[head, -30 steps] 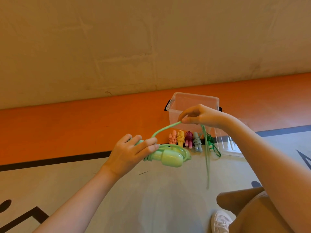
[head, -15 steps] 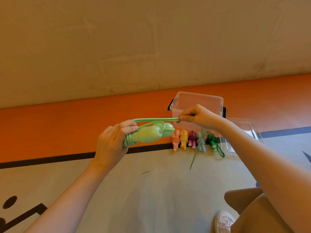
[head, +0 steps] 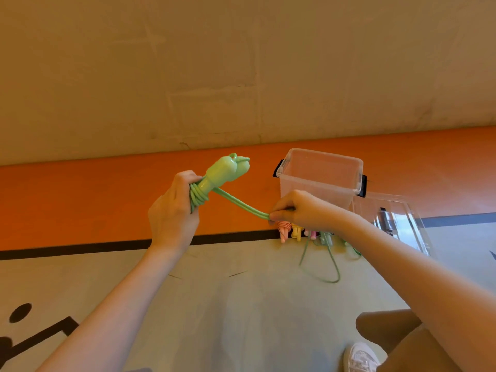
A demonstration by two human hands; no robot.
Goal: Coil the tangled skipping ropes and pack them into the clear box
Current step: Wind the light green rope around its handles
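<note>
Two strands of the green rope (head: 239, 204) ran taut, slanting down from the handles (head: 228, 170) clenched in her left hand (head: 174, 213) to her pinching right hand (head: 298, 210), nearer the clear box (head: 319, 175).

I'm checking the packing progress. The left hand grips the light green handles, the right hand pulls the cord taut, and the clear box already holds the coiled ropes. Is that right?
Not quite. In the head view the clear box looks empty; the coiled ropes lie on the floor in front of it. The rest holds: the left hand grips the light green handles, and the right hand pulls the cord taut.
</note>
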